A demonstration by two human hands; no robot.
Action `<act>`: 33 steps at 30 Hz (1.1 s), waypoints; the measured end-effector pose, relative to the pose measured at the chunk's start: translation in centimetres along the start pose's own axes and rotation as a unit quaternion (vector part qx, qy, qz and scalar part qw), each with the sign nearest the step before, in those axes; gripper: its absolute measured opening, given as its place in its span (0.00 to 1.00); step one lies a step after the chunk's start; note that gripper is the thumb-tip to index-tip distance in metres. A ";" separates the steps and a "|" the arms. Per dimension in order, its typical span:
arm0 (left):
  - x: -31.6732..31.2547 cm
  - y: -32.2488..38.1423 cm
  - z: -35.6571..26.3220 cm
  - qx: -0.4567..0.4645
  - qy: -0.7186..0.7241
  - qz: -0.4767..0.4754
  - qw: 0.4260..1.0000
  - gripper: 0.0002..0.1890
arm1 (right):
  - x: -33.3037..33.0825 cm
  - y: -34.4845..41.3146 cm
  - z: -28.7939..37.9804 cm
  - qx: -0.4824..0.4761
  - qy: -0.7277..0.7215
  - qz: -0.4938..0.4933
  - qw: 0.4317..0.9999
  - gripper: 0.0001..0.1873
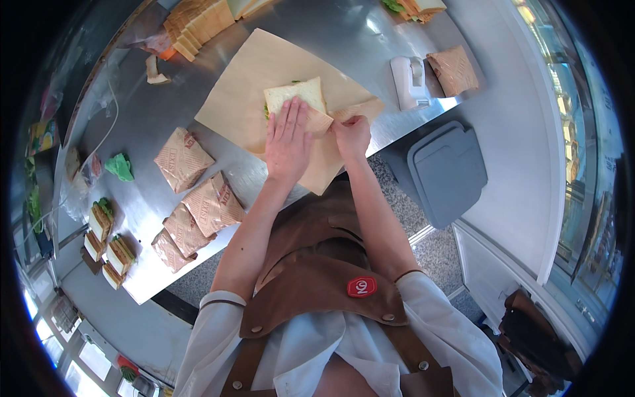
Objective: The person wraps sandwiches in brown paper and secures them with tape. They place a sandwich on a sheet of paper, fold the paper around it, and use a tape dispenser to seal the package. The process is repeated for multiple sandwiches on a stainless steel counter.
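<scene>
A sandwich of crustless white bread, with green leaf at its edges, lies on a large sheet of brown wrapping paper. Flat on top of the bread rests my left hand, its fingers extended and close together. My right hand pinches the sheet just right of the sandwich. There a corner of the paper is folded over the bread's lower right part, under or beside my left fingers. What filling lies between the slices is mostly hidden.
Several wrapped sandwiches sit on the steel table to the left, near cut sandwiches. Sliced bread stands at the back. On the right are a white tape dispenser, another wrapped sandwich and a grey lidded bin.
</scene>
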State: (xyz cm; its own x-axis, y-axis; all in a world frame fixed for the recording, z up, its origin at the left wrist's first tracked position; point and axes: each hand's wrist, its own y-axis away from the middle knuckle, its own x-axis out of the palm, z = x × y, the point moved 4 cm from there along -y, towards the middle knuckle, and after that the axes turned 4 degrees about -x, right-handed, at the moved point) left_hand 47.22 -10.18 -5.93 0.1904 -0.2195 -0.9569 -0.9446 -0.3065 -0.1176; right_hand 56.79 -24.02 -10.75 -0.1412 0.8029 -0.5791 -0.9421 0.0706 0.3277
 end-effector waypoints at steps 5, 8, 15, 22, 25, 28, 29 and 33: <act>0.1 -0.1 -0.1 0.007 0.009 0.002 1.000 0.34 | 2.4 -1.4 -2.8 -0.109 -0.019 -0.107 0.988 0.18; 0.1 0.1 0.3 0.002 0.007 0.000 1.000 0.34 | 2.3 -0.4 -0.9 -0.003 -0.287 -0.027 0.958 0.12; -0.2 -0.1 0.0 0.002 0.012 0.017 1.000 0.34 | 3.0 0.8 -0.7 0.010 -0.372 0.060 0.926 0.18; -0.5 0.0 0.6 0.003 0.034 0.018 0.999 0.34 | 1.9 4.9 3.8 -0.055 -0.364 0.095 0.925 0.27; -0.5 0.0 0.9 0.009 0.040 0.017 0.999 0.33 | 2.3 5.5 4.3 -0.127 -0.322 0.125 0.930 0.26; -0.5 0.0 1.0 0.013 0.051 0.004 0.999 0.31 | 2.7 6.1 5.3 -0.249 -0.251 0.071 0.933 0.25; -0.4 0.0 0.9 0.014 0.057 -0.007 0.998 0.31 | 2.7 6.3 5.6 -0.297 -0.224 0.041 0.927 0.25; -0.5 0.1 1.1 0.026 0.073 0.012 0.997 0.28 | 3.9 5.9 4.7 -0.438 -0.031 0.043 0.897 0.25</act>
State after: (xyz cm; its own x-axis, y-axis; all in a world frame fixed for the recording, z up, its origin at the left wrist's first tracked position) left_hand 46.75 -9.04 -5.77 0.2015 -0.3600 -0.9109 -0.9609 -0.2528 -0.1127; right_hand 52.08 -17.70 -7.59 -0.2325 0.8164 -0.5287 -0.8097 -0.4636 -0.3597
